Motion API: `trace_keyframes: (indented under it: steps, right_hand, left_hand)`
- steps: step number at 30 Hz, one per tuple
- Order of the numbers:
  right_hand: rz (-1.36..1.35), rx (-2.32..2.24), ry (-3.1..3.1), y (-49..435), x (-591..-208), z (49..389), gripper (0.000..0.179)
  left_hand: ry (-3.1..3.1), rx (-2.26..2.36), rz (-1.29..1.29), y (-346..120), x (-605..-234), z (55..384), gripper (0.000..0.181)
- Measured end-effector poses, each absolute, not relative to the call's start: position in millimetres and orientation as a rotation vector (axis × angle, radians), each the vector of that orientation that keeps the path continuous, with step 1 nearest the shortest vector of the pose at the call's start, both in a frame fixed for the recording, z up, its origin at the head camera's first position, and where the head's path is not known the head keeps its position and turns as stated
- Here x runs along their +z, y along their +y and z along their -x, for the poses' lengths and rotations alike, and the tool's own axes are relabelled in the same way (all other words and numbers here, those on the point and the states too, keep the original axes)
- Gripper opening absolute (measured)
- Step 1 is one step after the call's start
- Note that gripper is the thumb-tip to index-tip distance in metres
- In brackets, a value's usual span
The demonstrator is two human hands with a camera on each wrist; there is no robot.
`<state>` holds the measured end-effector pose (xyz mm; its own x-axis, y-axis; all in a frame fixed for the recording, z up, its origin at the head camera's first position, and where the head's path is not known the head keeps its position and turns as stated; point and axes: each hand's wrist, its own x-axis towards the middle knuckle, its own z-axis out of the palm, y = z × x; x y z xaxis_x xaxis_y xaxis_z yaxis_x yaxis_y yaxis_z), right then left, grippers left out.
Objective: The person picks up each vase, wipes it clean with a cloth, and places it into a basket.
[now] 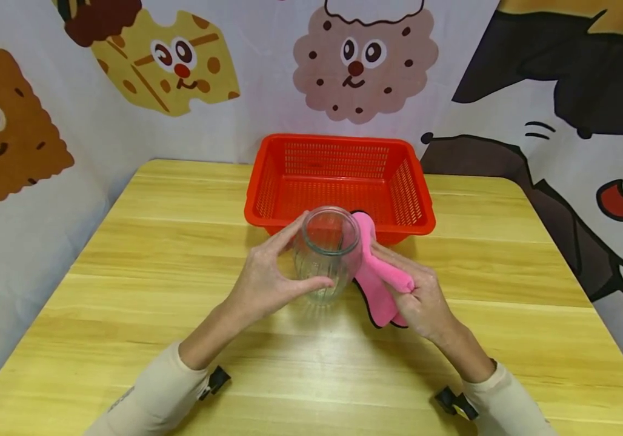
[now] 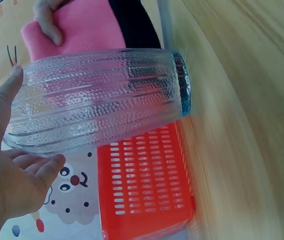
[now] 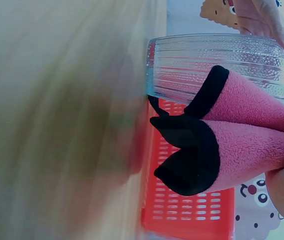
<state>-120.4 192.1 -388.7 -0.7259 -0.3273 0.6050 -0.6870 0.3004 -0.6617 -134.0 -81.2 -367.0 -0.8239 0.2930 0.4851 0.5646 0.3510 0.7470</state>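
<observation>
**Glass jar and cloth held over the table**

Table [image 1: 142, 254] of pale wood carries a red basket [image 1: 339, 181] at its far edge. Just before the basket, the left hand [image 1: 268, 278] grasps a ribbed glass jar [image 1: 326, 253], fingers curled round its side. The right hand [image 1: 426, 300] clutches a pink cloth [image 1: 379, 284] with black trim, pressed against the jar's right side.
</observation>
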Motion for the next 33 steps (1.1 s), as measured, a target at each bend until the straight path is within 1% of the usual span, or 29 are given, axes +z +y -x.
trace_keyframes:
  steps: [7,18,26,33]
  right_hand:
    - [-0.889,1.443,-2.234,191.5,-395.3,118.8,0.044]
    - [-0.877,1.439,-2.266,193.4,-405.5,118.0,0.039]
    - [-0.870,1.368,-2.374,197.1,-406.8,119.2,0.052]
    - [-0.884,1.259,-2.552,201.2,-404.7,120.5,0.056]
  left_hand:
    - [-2.392,-1.531,0.737,-82.6,-364.8,132.9,0.106]
    - [-2.357,-1.624,0.780,-82.6,-365.0,132.5,0.104]
    - [-2.348,-1.647,0.784,-82.4,-366.5,132.7,0.104]
    - [-2.336,-1.669,0.800,-81.9,-366.3,132.9,0.103]
